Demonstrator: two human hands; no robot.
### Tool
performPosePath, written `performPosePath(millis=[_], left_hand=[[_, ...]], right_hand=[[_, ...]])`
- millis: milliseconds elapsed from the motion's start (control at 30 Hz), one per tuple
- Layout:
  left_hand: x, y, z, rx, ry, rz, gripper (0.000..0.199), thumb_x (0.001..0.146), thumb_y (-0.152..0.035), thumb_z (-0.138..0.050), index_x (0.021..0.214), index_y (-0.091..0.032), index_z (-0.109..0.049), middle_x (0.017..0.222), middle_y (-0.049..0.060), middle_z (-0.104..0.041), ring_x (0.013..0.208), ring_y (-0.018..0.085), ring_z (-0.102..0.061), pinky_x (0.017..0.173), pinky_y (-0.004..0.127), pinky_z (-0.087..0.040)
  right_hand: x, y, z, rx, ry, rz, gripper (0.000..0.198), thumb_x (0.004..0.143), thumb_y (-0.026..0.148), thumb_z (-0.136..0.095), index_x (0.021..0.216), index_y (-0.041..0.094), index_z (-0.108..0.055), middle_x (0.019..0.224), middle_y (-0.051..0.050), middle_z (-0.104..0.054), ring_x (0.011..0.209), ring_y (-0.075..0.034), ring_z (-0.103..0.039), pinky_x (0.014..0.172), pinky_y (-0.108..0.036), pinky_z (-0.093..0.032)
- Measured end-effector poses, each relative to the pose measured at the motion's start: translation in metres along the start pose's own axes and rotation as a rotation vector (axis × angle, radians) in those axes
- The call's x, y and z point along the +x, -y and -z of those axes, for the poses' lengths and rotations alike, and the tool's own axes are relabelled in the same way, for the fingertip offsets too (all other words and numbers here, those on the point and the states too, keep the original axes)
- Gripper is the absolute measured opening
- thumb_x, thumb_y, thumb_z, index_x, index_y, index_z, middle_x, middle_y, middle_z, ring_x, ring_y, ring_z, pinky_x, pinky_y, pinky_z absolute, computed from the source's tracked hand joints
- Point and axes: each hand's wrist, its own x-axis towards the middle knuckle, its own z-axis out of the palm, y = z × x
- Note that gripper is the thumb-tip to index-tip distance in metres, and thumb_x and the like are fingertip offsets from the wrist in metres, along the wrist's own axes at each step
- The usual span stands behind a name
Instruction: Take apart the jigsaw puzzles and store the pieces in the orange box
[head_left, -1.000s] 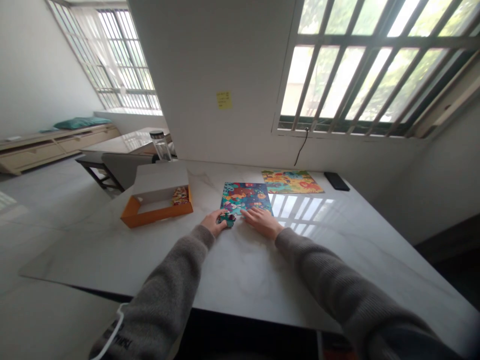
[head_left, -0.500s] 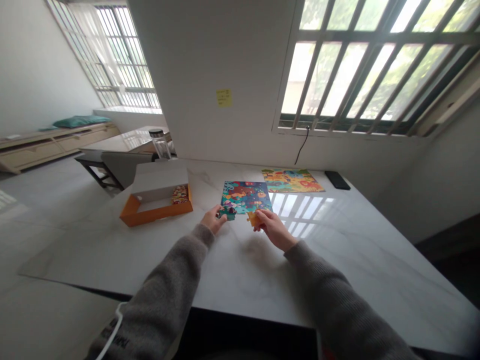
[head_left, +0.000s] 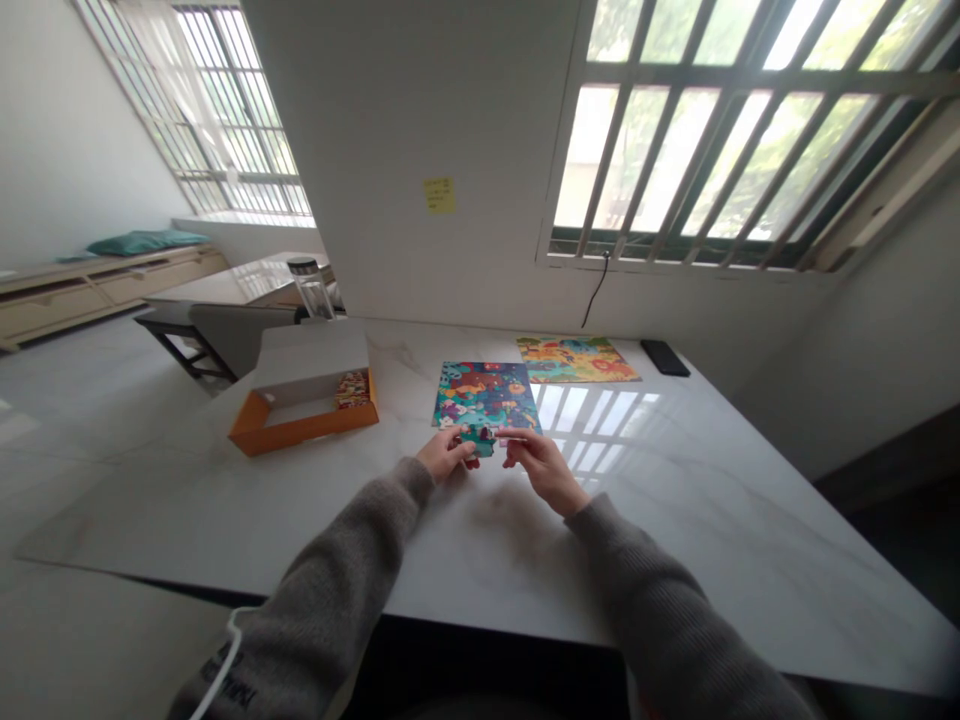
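Observation:
My left hand grips teal jigsaw puzzle pieces, seemingly a small stack, above the near edge of a dark blue animal picture sheet. Just right of it, my right hand has its index finger stretched towards those pieces and its thumb bent beneath. A pale pinkish puzzle piece shows between the right fingers, small and partly hidden. The sheet lies flat on the white marbled table.
An orange box with its lid flap up stands at the left, with a pile of pieces in its right end. A yellow animal picture sheet and a black phone lie at the back right. A glass bottle stands behind the box.
My hands have come closer together, with the left shifted right. The yellow-orange piece in my right hand no longer shows; a pale pinkish one is between its fingers. The view has shifted slightly.

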Motion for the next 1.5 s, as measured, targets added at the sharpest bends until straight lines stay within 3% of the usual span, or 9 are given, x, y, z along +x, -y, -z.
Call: performPosePath(millis=[233, 433, 533, 700, 867, 1133, 1267, 1400, 1500], left_hand=[[-0.003, 0.003, 0.002, 0.292, 0.012, -0.084, 0.026, 0.077, -0.039, -0.061, 0.086, -0.015, -0.058, 0.071, 0.001, -0.059, 0.065, 0.016, -0.056, 0.060, 0.027, -0.045], [-0.007, 0.006, -0.003, 0.463, 0.041, -0.132, 0.025, 0.079, -0.040, -0.062, 0.084, -0.015, -0.060, 0.068, -0.001, -0.054, 0.062, 0.014, -0.048, 0.058, 0.026, -0.038], [-0.008, 0.006, -0.004, 0.482, 0.062, -0.140, 0.025, 0.080, -0.040, -0.063, 0.081, -0.016, -0.059, 0.066, -0.002, -0.052, 0.061, 0.014, -0.047, 0.056, 0.025, -0.036], [-0.006, 0.009, 0.000, 0.435, 0.128, -0.117, 0.028, 0.076, -0.043, -0.067, 0.081, -0.016, -0.060, 0.060, -0.005, -0.046, 0.056, 0.012, -0.042, 0.052, 0.023, -0.032], [-0.004, 0.014, 0.000, 0.353, 0.137, -0.090, 0.031, 0.071, -0.043, -0.071, 0.081, -0.016, -0.059, 0.059, -0.006, -0.045, 0.056, 0.011, -0.042, 0.052, 0.023, -0.032], [-0.009, 0.004, -0.003, 0.371, 0.104, -0.099, 0.034, 0.070, -0.043, -0.072, 0.086, -0.016, -0.062, 0.060, -0.005, -0.048, 0.057, 0.012, -0.043, 0.056, 0.025, -0.035], [-0.011, 0.000, -0.003, 0.407, 0.108, -0.103, 0.033, 0.074, -0.041, -0.068, 0.093, -0.015, -0.064, 0.059, -0.006, -0.046, 0.056, 0.012, -0.043, 0.057, 0.025, -0.035], [-0.010, 0.002, -0.005, 0.488, 0.090, -0.208, 0.027, 0.073, -0.031, -0.066, 0.096, -0.016, -0.064, 0.072, -0.003, -0.051, 0.061, 0.011, -0.044, 0.059, 0.024, -0.038], [-0.010, 0.003, -0.009, 0.546, 0.075, -0.261, 0.023, 0.071, -0.025, -0.066, 0.091, -0.017, -0.060, 0.079, -0.002, -0.052, 0.062, 0.010, -0.045, 0.060, 0.023, -0.039]], right_hand=[[-0.003, 0.008, 0.008, -0.018, -0.007, -0.023, 0.026, 0.087, 0.028, -0.056, 0.108, 0.020, -0.070, 0.089, -0.003, -0.066, 0.072, -0.014, -0.063, 0.076, -0.036, -0.054], [-0.007, 0.008, 0.009, -0.156, 0.170, 0.074, 0.034, 0.087, 0.021, -0.047, 0.113, 0.021, -0.069, 0.099, -0.006, -0.059, 0.079, -0.015, -0.058, 0.071, -0.031, -0.054], [-0.008, 0.000, 0.003, -0.378, 0.130, 0.173, 0.026, 0.089, 0.020, -0.050, 0.107, 0.021, -0.068, 0.094, -0.005, -0.058, 0.074, -0.014, -0.054, 0.069, -0.027, -0.050], [-0.008, -0.017, 0.002, -0.532, 0.085, 0.224, 0.032, 0.089, 0.016, -0.053, 0.120, 0.023, -0.056, 0.103, -0.005, -0.055, 0.074, -0.013, -0.054, 0.070, -0.027, -0.050], [-0.011, -0.019, 0.002, -0.666, 0.083, 0.271, 0.019, 0.089, 0.017, -0.056, 0.107, 0.024, -0.059, 0.101, -0.004, -0.049, 0.077, -0.014, -0.055, 0.074, -0.029, -0.052], [-0.017, -0.013, -0.007, -0.791, 0.182, 0.279, 0.049, 0.091, 0.017, -0.056, 0.137, 0.028, -0.045, 0.112, -0.007, -0.051, 0.089, -0.018, -0.060, 0.083, -0.033, -0.053], [-0.006, -0.016, 0.013, -0.779, 0.089, 0.283, 0.038, 0.095, 0.023, -0.053, 0.133, 0.023, -0.049, 0.104, -0.006, -0.056, 0.077, -0.016, -0.058, 0.076, -0.032, -0.053], [0.013, -0.025, 0.042, -0.914, 0.038, 0.364, 0.020, 0.095, 0.025, -0.053, 0.112, 0.021, -0.063, 0.101, -0.008, -0.063, 0.099, -0.023, -0.057, 0.090, -0.040, -0.049], [0.025, -0.035, 0.051, -0.983, 0.158, 0.408, 0.031, 0.089, 0.032, -0.065, 0.118, 0.021, -0.062, 0.118, -0.010, -0.064, 0.114, -0.026, -0.054, 0.098, -0.043, -0.046]])
